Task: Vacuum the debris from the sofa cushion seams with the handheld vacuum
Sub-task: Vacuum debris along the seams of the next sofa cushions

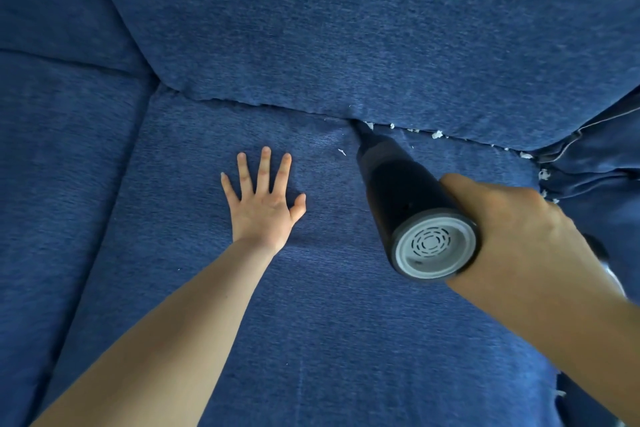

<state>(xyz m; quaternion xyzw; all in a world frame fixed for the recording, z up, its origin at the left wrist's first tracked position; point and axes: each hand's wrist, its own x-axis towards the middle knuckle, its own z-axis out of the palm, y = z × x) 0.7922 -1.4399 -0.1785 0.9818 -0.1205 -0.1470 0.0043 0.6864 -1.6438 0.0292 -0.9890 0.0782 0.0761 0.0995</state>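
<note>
The right hand [505,218] wraps round the rear of the black handheld vacuum [405,198], its fingers curled under the far side of the body and hidden there, the back of the hand facing the camera; the grey vented end cap [433,246] sits just beside the wrist and points toward the viewer; the vacuum slants up and to the left from the grip, and its narrow nozzle [363,133] is pushed into the seam [277,108] at the back edge of the seat cushion [311,322], where that cushion meets the back cushion [346,28]; white debris [437,134] lies along the seam to the right of the nozzle, toward the cushion's back right corner, with more bits by the folded fabric there and one fleck [342,151] on the seat just left of the nozzle; the left hand [265,204] lies flat on the seat cushion, palm down, fingers [265,166] straight and spread, holding nothing, well left of the vacuum and short of the seam.
</note>
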